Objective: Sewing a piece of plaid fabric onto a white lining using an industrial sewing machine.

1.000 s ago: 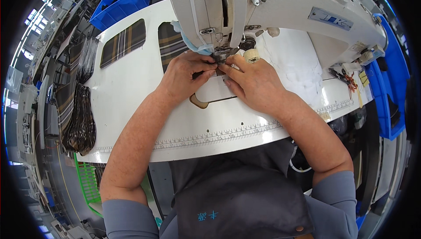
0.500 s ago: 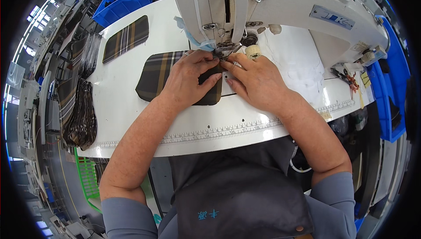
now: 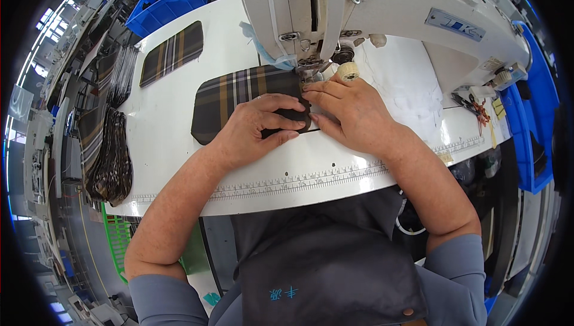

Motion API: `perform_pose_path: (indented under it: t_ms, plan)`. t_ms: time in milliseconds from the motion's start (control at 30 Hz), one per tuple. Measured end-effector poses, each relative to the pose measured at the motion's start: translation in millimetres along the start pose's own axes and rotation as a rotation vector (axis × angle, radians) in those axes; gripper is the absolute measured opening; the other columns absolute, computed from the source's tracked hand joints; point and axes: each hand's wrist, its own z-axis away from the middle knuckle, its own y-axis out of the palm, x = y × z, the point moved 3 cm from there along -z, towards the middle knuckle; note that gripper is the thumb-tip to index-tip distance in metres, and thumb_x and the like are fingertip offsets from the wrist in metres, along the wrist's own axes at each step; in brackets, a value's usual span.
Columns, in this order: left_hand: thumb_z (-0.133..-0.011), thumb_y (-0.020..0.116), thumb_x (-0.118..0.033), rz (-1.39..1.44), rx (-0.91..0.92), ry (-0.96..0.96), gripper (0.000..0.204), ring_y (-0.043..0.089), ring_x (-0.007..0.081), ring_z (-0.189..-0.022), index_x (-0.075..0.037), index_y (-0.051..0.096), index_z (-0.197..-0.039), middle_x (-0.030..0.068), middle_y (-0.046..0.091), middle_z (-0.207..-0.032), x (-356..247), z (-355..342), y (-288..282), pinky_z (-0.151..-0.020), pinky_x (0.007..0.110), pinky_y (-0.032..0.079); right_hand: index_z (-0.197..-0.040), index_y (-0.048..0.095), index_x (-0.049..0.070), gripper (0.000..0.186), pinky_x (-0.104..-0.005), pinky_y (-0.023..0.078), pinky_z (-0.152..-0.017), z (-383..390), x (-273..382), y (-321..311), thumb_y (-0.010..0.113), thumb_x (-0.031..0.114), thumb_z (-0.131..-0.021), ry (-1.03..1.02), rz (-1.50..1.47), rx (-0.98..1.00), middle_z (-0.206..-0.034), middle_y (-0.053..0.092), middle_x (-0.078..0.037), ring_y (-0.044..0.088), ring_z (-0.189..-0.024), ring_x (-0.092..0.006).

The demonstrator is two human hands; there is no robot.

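A dark plaid fabric panel [image 3: 230, 96] with rounded corners lies flat on the white sewing table, its right edge close to the presser foot [image 3: 309, 75] of the sewing machine. My left hand [image 3: 254, 124] rests over the panel's lower right part, fingers spread on the cloth and thumb near its front edge. At the panel's right edge, my right hand [image 3: 356, 110] lies with its fingers stretched toward the cloth and the thumb apart. The fingertips hide part of that edge. Whether the needle is in the cloth cannot be seen.
Another plaid panel [image 3: 173, 54] lies at the far left. Stacks of similar pieces [image 3: 107, 155] hang over the table's left edge. A ruler strip [image 3: 311, 179] runs along the front. Scissors [image 3: 466, 103] lie right of the machine; blue bins [image 3: 170, 0] stand beyond.
The panel has shifted slightly right and turned a little. My left hand has drawn back from the needle toward the front edge, its fingers spreading. My right hand has moved only slightly.
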Motion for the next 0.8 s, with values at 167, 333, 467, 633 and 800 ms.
perform_pose_path:
  t_ms: [167, 333, 467, 633, 800]
  plan:
    - [-0.084, 0.078, -0.003, -0.016, -0.035, -0.002, 0.024, 0.067, 0.026, -0.119, -0.008, 0.081, -0.107, 0.0078, 0.072, -0.124, 12, -11, -6, -0.099, 0.036, 0.055, -0.11, 0.073, 0.004, 0.031, -0.0375, 0.055, -0.085, -1, 1, 0, 0.075, 0.019, -0.082, 0.01, 0.024, 0.015, -0.116, 0.071, -0.005, 0.063, -0.103, -0.0246]
    - [-0.085, 0.078, -0.006, -0.08, -0.088, 0.056, 0.022, 0.068, 0.0268, -0.112, -0.007, 0.081, -0.106, 0.0076, 0.074, -0.119, 23, -23, -11, -0.093, 0.037, 0.058, -0.111, 0.072, 0.004, 0.032, -0.0381, 0.054, -0.084, -2, 2, -1, 0.073, 0.023, -0.085, 0.03, 0.053, 0.054, -0.117, 0.071, -0.005, 0.063, -0.103, -0.0244]
    - [-0.085, 0.078, -0.007, -0.132, -0.098, 0.034, 0.022, 0.067, 0.0272, -0.113, -0.009, 0.081, -0.107, 0.0073, 0.073, -0.12, 29, -29, -15, -0.093, 0.037, 0.058, -0.113, 0.072, 0.004, 0.033, -0.0384, 0.054, -0.083, -3, 1, 1, 0.073, 0.024, -0.086, 0.029, 0.064, 0.048, -0.117, 0.07, -0.005, 0.062, -0.102, -0.0249]
    - [-0.089, 0.073, -0.007, -0.37, -0.057, 0.049, 0.024, 0.07, 0.0268, -0.111, -0.008, 0.079, -0.112, 0.0088, 0.073, -0.122, 19, -35, -20, -0.096, 0.038, 0.057, -0.114, 0.072, 0.004, 0.034, -0.0385, 0.054, -0.083, -2, 0, 1, 0.072, 0.024, -0.087, 0.009, 0.078, 0.035, -0.117, 0.07, -0.005, 0.062, -0.102, -0.0252]
    - [-0.091, 0.073, -0.019, -0.534, -0.055, 0.093, 0.027, 0.07, 0.0292, -0.106, -0.009, 0.078, -0.115, 0.0091, 0.074, -0.117, 15, -35, -17, -0.091, 0.039, 0.057, -0.115, 0.071, 0.004, 0.035, -0.039, 0.054, -0.084, -1, 2, 0, 0.072, 0.024, -0.087, 0.011, 0.093, 0.027, -0.115, 0.07, -0.005, 0.061, -0.103, -0.0254]
